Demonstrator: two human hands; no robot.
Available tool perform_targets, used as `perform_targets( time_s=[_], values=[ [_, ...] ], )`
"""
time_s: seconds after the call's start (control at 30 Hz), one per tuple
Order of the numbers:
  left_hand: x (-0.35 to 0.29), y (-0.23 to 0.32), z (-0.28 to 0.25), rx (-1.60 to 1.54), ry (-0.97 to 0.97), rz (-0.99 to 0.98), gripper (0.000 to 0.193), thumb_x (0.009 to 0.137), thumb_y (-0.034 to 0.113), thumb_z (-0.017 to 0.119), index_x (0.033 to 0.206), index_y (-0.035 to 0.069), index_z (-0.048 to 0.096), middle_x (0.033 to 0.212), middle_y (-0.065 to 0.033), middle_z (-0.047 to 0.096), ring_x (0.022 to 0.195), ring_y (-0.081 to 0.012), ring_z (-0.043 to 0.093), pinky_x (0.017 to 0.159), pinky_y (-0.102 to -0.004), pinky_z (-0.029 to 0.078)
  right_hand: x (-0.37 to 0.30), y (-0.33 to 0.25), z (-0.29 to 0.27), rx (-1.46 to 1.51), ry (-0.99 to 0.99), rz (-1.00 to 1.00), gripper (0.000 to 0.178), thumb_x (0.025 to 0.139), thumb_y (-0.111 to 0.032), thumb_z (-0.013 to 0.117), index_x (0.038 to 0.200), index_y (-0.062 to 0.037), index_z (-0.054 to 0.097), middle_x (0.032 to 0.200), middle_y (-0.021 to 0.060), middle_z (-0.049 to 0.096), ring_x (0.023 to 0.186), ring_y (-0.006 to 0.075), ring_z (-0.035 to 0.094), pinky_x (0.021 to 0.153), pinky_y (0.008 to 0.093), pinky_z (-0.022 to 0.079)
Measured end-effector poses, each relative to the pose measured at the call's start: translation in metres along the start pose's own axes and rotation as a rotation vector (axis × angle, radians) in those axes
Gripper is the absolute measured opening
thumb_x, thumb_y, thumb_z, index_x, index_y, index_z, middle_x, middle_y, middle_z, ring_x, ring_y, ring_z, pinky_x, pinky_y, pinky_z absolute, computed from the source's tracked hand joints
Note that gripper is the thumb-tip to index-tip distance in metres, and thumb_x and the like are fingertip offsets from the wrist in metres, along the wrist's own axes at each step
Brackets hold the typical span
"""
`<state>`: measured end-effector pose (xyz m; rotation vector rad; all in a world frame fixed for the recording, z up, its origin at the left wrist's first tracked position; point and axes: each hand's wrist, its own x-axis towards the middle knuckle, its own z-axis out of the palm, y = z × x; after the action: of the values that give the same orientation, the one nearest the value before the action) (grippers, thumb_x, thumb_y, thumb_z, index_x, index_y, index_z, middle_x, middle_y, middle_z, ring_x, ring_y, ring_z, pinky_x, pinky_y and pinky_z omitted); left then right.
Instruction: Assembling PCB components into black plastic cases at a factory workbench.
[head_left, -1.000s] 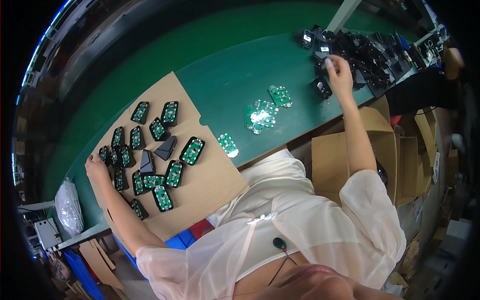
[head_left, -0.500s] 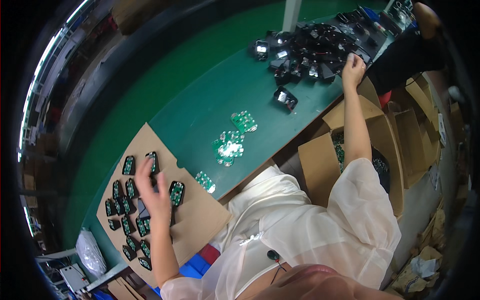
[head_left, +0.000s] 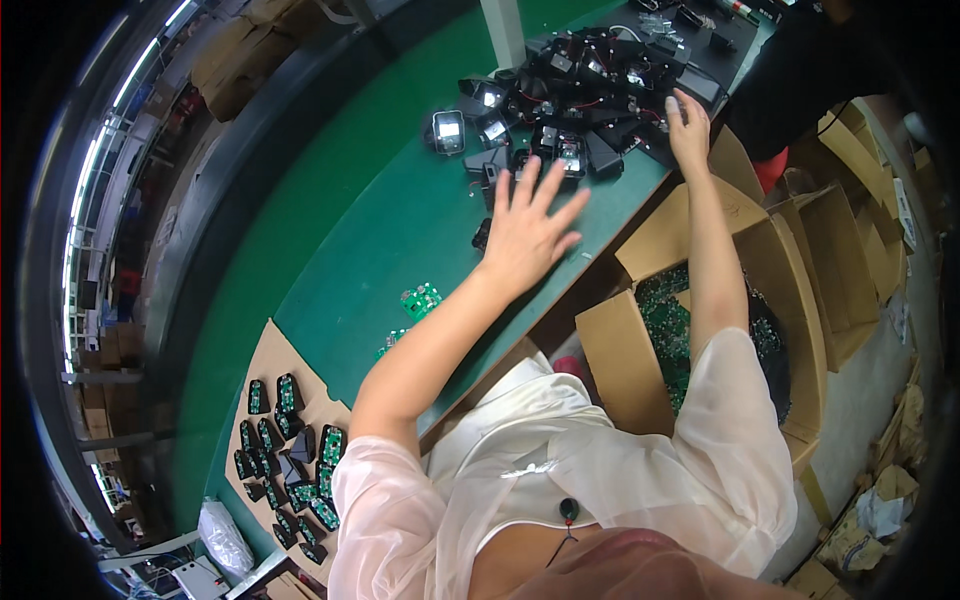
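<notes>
My left hand (head_left: 530, 228) is stretched over the green table with its fingers spread, just short of a pile of black plastic housings (head_left: 585, 75). Nothing shows in its grasp. Beside its wrist, a single black housing (head_left: 481, 235) is partly covered. At the pile's right edge is my right hand (head_left: 689, 135), fingers apart, close to black parts; I see nothing held. Loose green circuit boards (head_left: 421, 299) lie on the table, some hidden behind my left forearm. To the left, several black housings fitted with green boards (head_left: 288, 392) stand on a cardboard sheet (head_left: 272, 352).
Below my right arm, an open carton (head_left: 622, 345) holds many circuit boards (head_left: 662, 320). A person in dark clothing (head_left: 800, 75) is at the far right. A pale post (head_left: 503, 35) rises behind the pile. A plastic-wrapped bundle (head_left: 225, 537) lies at lower left.
My left hand has swung from the housings on the cardboard sheet to the pile at the right. The right hand stays by the pile, its fingers now more parted. The view has shifted.
</notes>
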<state>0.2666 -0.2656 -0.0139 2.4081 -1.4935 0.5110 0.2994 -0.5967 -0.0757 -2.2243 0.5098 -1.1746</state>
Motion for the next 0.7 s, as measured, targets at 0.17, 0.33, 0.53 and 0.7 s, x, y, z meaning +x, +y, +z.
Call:
perform_targets(
  time_s=[0.17,0.33,0.53,0.7],
  values=[
    [0.005,-0.027,0.016,0.170,-0.034,-0.181,0.061,0.073,0.044,0.062,0.129,0.028,0.042,0.133,-0.0131,0.037,0.125,-0.0385,0.027,0.099,-0.0622,0.014,-0.039,-0.046,0.008,-0.053,0.000,0.024,0.028,0.081,-0.038,0.057,0.099,-0.0182,0.065,0.111,0.0103,0.054,0.116,0.0293,0.041,0.095,0.0410,0.034],
    [-0.028,-0.040,0.001,0.202,-0.026,-0.233,0.062,0.074,0.043,0.062,0.129,0.027,0.041,0.126,-0.0126,0.044,0.118,-0.0367,0.036,0.099,-0.0606,0.016,-0.081,-0.099,0.008,-0.096,-0.011,0.052,0.025,0.081,-0.033,0.059,0.099,-0.0166,0.064,0.115,0.0126,0.051,0.120,0.0320,0.036,0.096,0.0443,0.032],
    [-0.059,-0.041,-0.023,0.212,-0.042,-0.273,0.056,0.077,0.033,0.062,0.128,0.021,0.043,0.125,-0.0140,0.043,0.117,-0.0329,0.037,0.100,-0.0547,0.020,-0.132,-0.153,0.014,0.047,-0.088,0.018,0.030,0.081,-0.028,0.058,0.105,-0.0102,0.059,0.114,0.0145,0.050,0.118,0.0345,0.036,0.097,0.0455,0.029],
    [-0.073,-0.033,-0.046,0.165,0.044,-0.344,0.053,0.075,0.006,0.057,0.126,0.009,0.042,0.126,-0.0169,0.041,0.118,-0.0335,0.038,0.100,-0.0503,0.025,-0.171,-0.207,0.022,0.172,-0.244,-0.033,0.035,0.081,-0.027,0.058,0.110,-0.0086,0.055,0.121,0.0156,0.044,0.124,0.0356,0.029,0.101,0.0517,0.021]
  ],
)
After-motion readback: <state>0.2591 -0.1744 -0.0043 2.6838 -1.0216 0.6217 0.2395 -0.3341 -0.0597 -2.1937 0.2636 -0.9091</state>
